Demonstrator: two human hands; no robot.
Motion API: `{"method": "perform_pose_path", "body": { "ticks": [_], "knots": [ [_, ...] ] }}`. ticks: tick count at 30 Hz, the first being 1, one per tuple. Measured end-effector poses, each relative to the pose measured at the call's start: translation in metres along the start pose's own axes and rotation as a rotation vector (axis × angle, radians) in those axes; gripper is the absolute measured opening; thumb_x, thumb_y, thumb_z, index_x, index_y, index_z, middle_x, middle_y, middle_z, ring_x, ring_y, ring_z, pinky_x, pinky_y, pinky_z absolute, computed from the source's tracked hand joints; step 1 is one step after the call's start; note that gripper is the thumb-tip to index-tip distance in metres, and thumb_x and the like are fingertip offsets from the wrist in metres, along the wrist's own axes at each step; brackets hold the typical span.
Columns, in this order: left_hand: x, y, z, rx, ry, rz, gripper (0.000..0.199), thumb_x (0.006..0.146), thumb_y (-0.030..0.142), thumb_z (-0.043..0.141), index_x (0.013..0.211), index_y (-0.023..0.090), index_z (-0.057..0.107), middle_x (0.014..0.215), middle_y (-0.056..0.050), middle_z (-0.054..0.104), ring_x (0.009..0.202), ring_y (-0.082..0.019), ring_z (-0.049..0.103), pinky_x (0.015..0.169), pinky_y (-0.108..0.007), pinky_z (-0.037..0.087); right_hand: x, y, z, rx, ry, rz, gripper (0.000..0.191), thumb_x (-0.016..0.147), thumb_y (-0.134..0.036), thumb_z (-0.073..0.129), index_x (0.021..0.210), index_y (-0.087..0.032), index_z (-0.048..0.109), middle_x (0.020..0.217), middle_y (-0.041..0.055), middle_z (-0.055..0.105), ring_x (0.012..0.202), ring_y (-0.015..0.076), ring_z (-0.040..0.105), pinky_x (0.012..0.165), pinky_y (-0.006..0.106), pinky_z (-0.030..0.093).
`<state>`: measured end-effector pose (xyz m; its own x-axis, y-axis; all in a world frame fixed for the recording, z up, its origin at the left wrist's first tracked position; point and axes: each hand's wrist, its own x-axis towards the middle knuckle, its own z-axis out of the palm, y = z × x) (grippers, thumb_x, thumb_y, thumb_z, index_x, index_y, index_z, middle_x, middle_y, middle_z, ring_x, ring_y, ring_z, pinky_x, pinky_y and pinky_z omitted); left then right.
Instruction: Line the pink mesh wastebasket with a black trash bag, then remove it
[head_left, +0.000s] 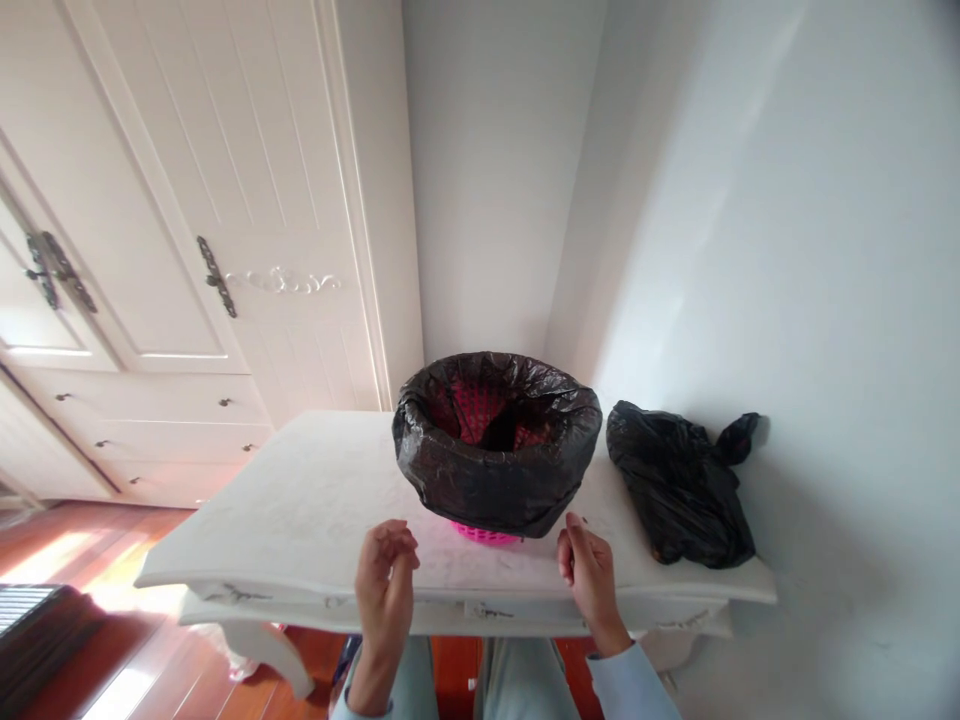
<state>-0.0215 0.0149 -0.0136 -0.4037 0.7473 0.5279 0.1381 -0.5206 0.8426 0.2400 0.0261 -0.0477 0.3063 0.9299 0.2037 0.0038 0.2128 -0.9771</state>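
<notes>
Left hand (386, 575), right hand (590, 570) (both curled inward), black liner (491, 490) inside pink basket (486, 535), bunched bag (682, 490) alongside

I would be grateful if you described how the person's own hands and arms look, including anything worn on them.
The left hand and right hand are both ungloved, with no watch or bracelet showing at either wrist. The right arm wears a pale blue fabric sleeve; only the edge of a matching left sleeve shows.
</notes>
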Motion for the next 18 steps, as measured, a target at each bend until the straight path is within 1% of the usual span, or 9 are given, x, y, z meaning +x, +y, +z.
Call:
{"method": "perform_pose_path", "body": {
  "ticks": [3, 6, 8, 10, 12, 14, 15, 16, 18],
  "knots": [
    [-0.002, 0.021, -0.008, 0.335, -0.044, 0.310, 0.032, 0.089, 0.018, 0.059, 0.120, 0.020, 0.060, 0.107, -0.009, 0.066, 0.084, -0.017, 0.065, 0.068, -0.029, 0.055, -0.011, -0.003, 0.005, 0.047, 0.077, -0.002, 0.070, 0.092, -0.070, 0.048, 0.044, -0.019, 0.045, 0.039, -0.0007, 0.040, 0.037, 0.0086, 0.035, 0.042, 0.026, 0.026],
    [-0.002, 0.033, -0.009, 0.565, -0.099, 0.555, 0.043, 0.089, 0.013, 0.062, 0.130, 0.022, 0.058, 0.130, -0.015, 0.059, 0.114, -0.025, 0.062, 0.086, -0.039, 0.057, -0.032, -0.015, 0.008, 0.017, 0.166, -0.080, 0.067, 0.095, -0.065, 0.047, 0.046, -0.020, 0.045, 0.041, -0.0007, 0.041, 0.038, 0.0091, 0.037, 0.043, 0.026, 0.029],
    [0.000, 0.041, -0.006, 0.618, -0.110, 0.673, 0.050, 0.087, 0.008, 0.061, 0.135, 0.022, 0.055, 0.138, -0.017, 0.055, 0.126, -0.029, 0.056, 0.097, -0.046, 0.053, -0.046, -0.029, 0.008, -0.042, 0.162, -0.209, 0.063, 0.100, -0.056, 0.044, 0.049, -0.019, 0.047, 0.044, -0.0001, 0.044, 0.041, 0.0099, 0.041, 0.045, 0.026, 0.032],
    [0.005, 0.054, 0.000, 0.619, -0.136, 0.764, 0.055, 0.086, 0.006, 0.061, 0.138, 0.021, 0.052, 0.143, -0.019, 0.052, 0.133, -0.031, 0.051, 0.104, -0.051, 0.048, -0.054, -0.049, 0.008, -0.126, 0.083, -0.391, 0.054, 0.104, -0.043, 0.042, 0.056, -0.019, 0.051, 0.051, 0.0010, 0.050, 0.047, 0.0112, 0.048, 0.049, 0.026, 0.037],
    [0.015, 0.072, 0.006, 0.597, -0.190, 0.844, 0.057, 0.086, 0.007, 0.060, 0.141, 0.019, 0.049, 0.147, -0.021, 0.050, 0.140, -0.033, 0.046, 0.109, -0.053, 0.044, -0.055, -0.070, 0.009, -0.258, -0.012, -0.606, 0.036, 0.102, -0.030, 0.047, 0.070, -0.018, 0.059, 0.065, 0.0030, 0.059, 0.060, 0.0138, 0.058, 0.058, 0.025, 0.045],
    [0.029, 0.092, 0.014, 0.595, -0.252, 0.913, 0.057, 0.088, 0.010, 0.059, 0.143, 0.017, 0.047, 0.148, -0.021, 0.052, 0.144, -0.033, 0.042, 0.113, -0.055, 0.040, -0.050, -0.088, 0.012, -0.427, -0.078, -0.811, 0.010, 0.097, -0.021, 0.055, 0.093, -0.018, 0.064, 0.083, 0.0065, 0.066, 0.074, 0.0160, 0.064, 0.069, 0.028, 0.053],
    [0.037, 0.100, 0.018, 0.604, -0.287, 0.941, 0.056, 0.089, 0.012, 0.059, 0.144, 0.017, 0.047, 0.147, -0.020, 0.054, 0.146, -0.033, 0.041, 0.115, -0.055, 0.037, -0.047, -0.094, 0.015, -0.516, -0.088, -0.886, 0.012, 0.095, -0.019, 0.058, 0.105, -0.018, 0.064, 0.093, 0.0088, 0.068, 0.078, 0.0165, 0.065, 0.072, 0.029, 0.055],
    [0.044, 0.107, 0.021, 0.615, -0.326, 0.964, 0.055, 0.090, 0.012, 0.058, 0.144, 0.017, 0.047, 0.146, -0.018, 0.056, 0.147, -0.032, 0.041, 0.117, -0.055, 0.035, -0.044, -0.098, 0.018, -0.597, -0.083, -0.941, 0.021, 0.094, -0.018, 0.059, 0.114, -0.018, 0.062, 0.102, 0.0112, 0.068, 0.079, 0.0166, 0.065, 0.073, 0.029, 0.056],
    [0.055, 0.116, 0.026, 0.648, -0.401, 0.978, 0.053, 0.092, 0.011, 0.053, 0.145, 0.017, 0.047, 0.147, -0.014, 0.057, 0.148, -0.029, 0.040, 0.121, -0.056, 0.031, -0.038, -0.100, 0.024, -0.736, -0.054, -1.002, 0.030, 0.095, -0.017, 0.057, 0.125, -0.017, 0.058, 0.111, 0.0145, 0.066, 0.078, 0.0166, 0.067, 0.069, 0.029, 0.057]
  ]
}}
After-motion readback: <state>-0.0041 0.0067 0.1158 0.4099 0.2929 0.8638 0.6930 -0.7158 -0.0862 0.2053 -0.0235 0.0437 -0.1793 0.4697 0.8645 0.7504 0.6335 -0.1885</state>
